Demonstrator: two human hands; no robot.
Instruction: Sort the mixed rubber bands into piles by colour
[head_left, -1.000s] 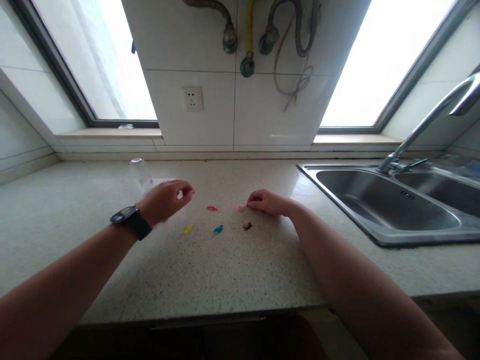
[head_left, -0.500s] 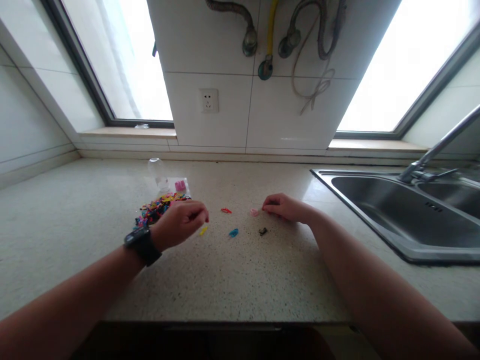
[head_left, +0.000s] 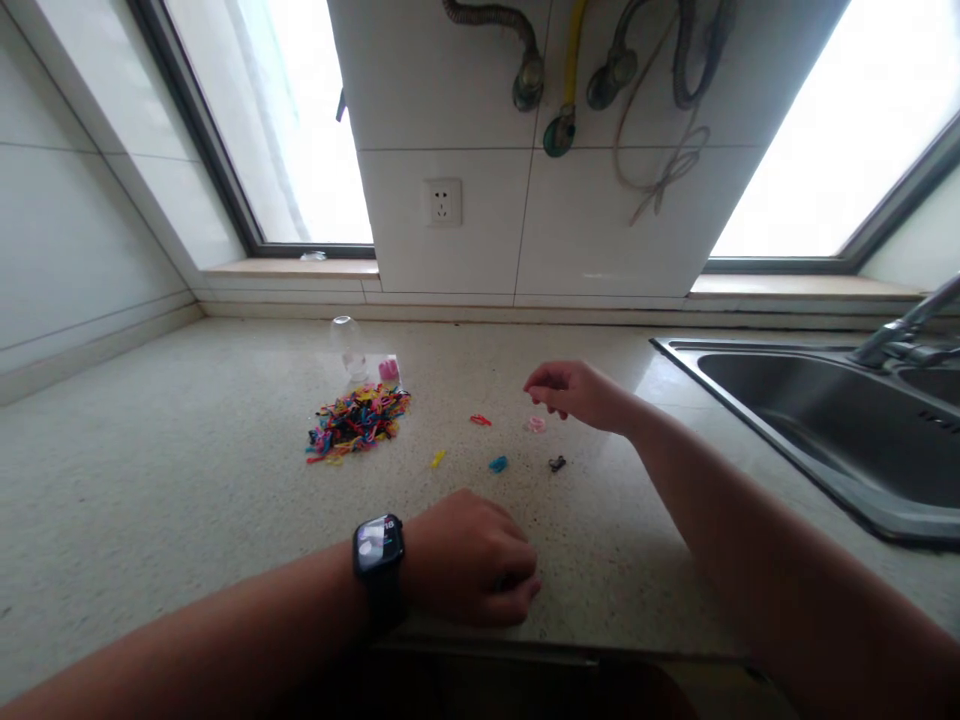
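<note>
Coloured bands [head_left: 356, 422], head view: most seemingly remain in a mixed heap [head_left: 367, 408] on the counter [head_left: 225, 500], five small single-colour clusters [head_left: 498, 464] lie apart; left hand [head_left: 469, 560] curled, right hand [head_left: 577, 393] bent-fingered above the pink cluster [head_left: 535, 425], any hold indiscernible.

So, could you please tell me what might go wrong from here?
The right hand is close to the small pink bundle and could nudge it toward the black one. The loose multicoloured pile could scatter if bumped. The clear container just behind it might tip if knocked.
</note>
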